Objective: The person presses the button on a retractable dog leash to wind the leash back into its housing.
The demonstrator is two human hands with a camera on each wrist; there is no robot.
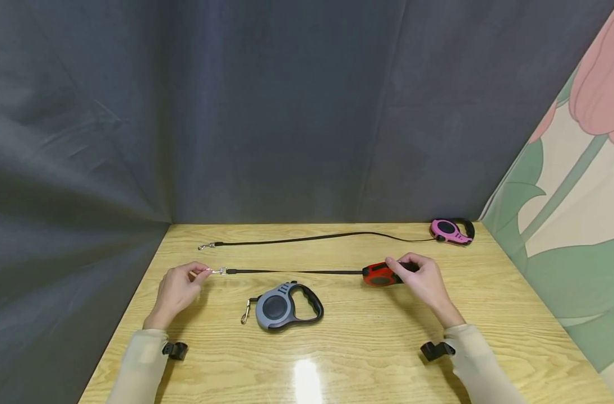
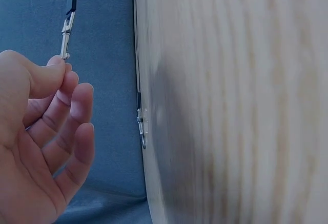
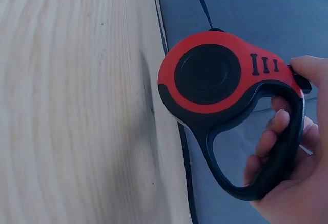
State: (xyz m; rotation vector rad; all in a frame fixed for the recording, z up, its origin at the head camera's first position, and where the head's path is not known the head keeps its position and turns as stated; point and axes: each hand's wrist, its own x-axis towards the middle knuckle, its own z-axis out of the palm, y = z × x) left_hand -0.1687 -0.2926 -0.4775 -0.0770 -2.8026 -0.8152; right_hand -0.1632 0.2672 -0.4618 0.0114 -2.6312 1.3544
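A red and black retractable dog leash (image 3: 169, 80) is held by its looped handle in my right hand (image 1: 426, 280), the thumb on the black button near the top. Its black strap (image 1: 296, 272) runs out straight to the left. At the far end, my left hand (image 1: 179, 292) pinches the metal snap hook (image 2: 65, 39) between thumb and forefinger; the other fingers are loosely bent. Strap and hook hang above the table. Nearer to me, between the hands, lies a grey-blue retractable leash (image 1: 267, 294) with its hook (image 1: 245, 312) close to the casing.
Along the back of the wooden table (image 1: 367, 359) lies a pink retractable leash (image 1: 453, 239), its black strap (image 1: 296, 239) drawn out leftward to a metal hook (image 1: 206, 246). A dark grey curtain (image 1: 286, 112) stands behind; a flower-patterned wall (image 1: 579, 224) rises at right.
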